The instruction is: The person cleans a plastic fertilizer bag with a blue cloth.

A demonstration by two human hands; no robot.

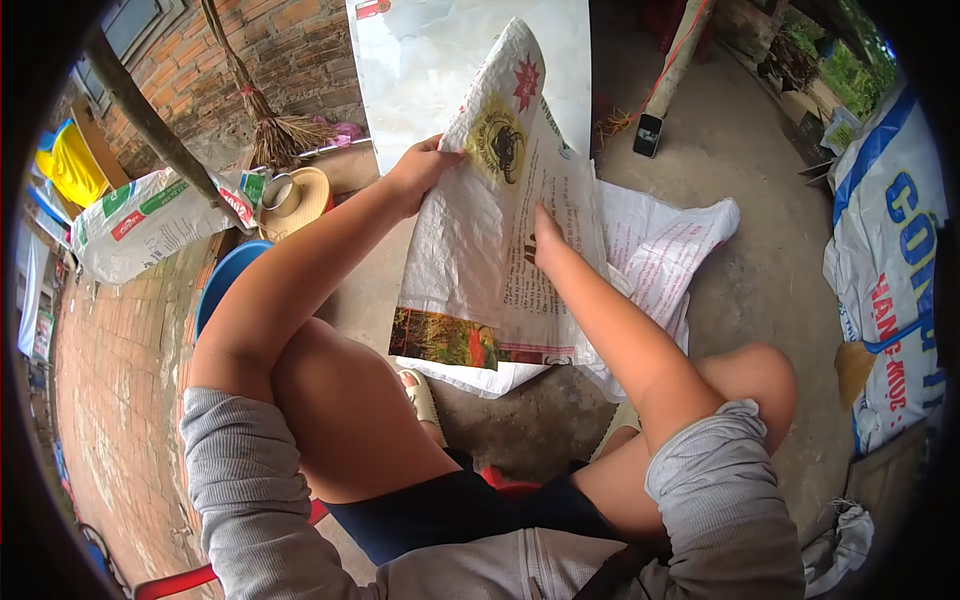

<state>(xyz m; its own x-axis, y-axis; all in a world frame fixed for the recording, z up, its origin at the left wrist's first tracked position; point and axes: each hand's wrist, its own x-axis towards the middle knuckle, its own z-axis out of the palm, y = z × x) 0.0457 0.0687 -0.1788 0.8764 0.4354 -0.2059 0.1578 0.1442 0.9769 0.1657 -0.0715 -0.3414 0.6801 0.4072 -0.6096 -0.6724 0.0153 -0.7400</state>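
Observation:
A white woven plastic sack (460, 230), printed with a round animal emblem, a red star shape and lines of text, is held up over my knees. Along its bottom runs a colourful picture band. My left hand (422, 172) is closed on the sack's left edge, thumb on the near face. Against the right part of the sack is my right hand (546, 238), thumb pointing up; its fingers are partly hidden by the material. Beneath and behind it, another white sack with red print (680, 245) lies crumpled on the concrete floor.
A pale board (470, 75) stands behind the sack. A phone (647, 135) leans on a wooden pole (675, 60). To the left are a straw hat (312, 200), a blue basin (222, 283), a broom (275, 130) and another sack (150, 225). Large printed sacks (890, 270) stand right.

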